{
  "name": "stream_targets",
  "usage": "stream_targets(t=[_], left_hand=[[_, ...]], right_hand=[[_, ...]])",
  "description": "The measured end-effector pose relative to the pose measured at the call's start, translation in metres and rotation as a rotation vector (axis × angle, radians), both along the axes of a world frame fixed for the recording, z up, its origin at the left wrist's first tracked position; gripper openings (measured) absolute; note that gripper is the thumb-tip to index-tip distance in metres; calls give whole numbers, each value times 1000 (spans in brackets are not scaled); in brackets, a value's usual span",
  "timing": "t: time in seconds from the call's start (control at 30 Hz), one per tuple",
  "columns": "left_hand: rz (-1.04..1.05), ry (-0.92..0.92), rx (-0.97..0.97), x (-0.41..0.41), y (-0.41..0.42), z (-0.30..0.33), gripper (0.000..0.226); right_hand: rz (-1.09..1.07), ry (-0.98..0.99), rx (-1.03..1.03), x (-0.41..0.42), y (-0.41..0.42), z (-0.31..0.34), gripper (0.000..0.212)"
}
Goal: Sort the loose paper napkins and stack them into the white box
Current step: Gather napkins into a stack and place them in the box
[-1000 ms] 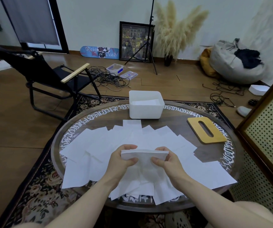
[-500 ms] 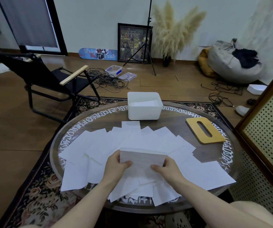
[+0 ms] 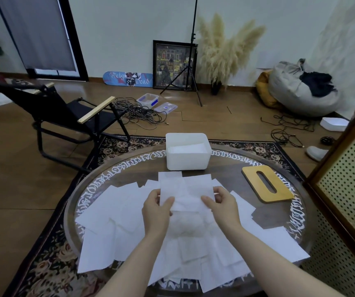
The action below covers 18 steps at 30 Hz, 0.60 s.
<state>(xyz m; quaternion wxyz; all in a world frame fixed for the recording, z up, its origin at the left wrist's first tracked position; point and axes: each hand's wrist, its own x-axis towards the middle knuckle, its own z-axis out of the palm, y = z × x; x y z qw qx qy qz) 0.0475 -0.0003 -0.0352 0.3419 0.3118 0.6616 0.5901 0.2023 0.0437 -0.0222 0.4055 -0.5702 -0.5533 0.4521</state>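
A stack of white napkins [image 3: 186,190] is lifted above the round table, tilted up toward me. My left hand [image 3: 156,207] grips its left edge and my right hand [image 3: 222,205] grips its right edge, thumbs on the near face. Many loose napkins [image 3: 116,209] lie spread over the near half of the table. The white box [image 3: 187,161] stands at the far side of the table, just beyond the held stack, with napkins lying flat inside it.
A yellow wooden lid with a slot [image 3: 267,183] lies on the round glass table [image 3: 236,168] at the right. A perforated cabinet [image 3: 348,185] stands close at the right. A black folding chair [image 3: 65,112] is on the floor to the left.
Both hands have raised the napkin stack and carried it away from me toward the white box; the stack now stands more upright.
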Motion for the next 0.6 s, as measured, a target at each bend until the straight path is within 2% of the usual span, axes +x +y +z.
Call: stream_targets(t=[0.17,0.6], left_hand=[[0,-67,25,-6,41,21,14],[-24,-3,-42,-30,152,52,20]], right_hand=[[-17,-66,57,-2,42,19,9],[-88,-190,16,-23,147,51,3]])
